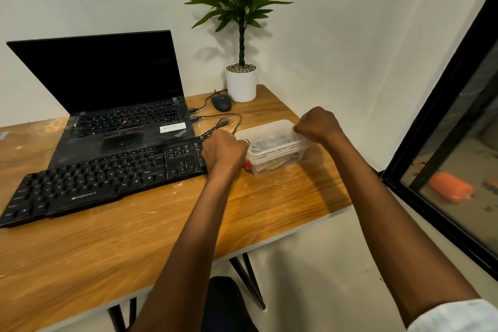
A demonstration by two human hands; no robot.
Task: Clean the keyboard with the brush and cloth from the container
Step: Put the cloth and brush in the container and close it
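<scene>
— What do you make out?
— On my feed the container (280, 160) at the right is clear, smooth plastic. The keyboard (102, 180) is matt black plastic, dusted pale.
— And the table (134, 245)?
— Wood, glossy grain, with powdery white smears. The laptop (121, 140) looks matt and dusty; the far pot (241, 85), smooth white.

The black keyboard (107, 178), lettered ZEBRONICS, lies on the bench (269, 197), running aslant from the lower left of the frame up to the centre. Just right of its end stands the clear plastic container (280, 155), its lid (269, 129) on. Dark and tan contents show dimly through it, with 1 red piece (247, 165) at its near-left corner.
</scene>
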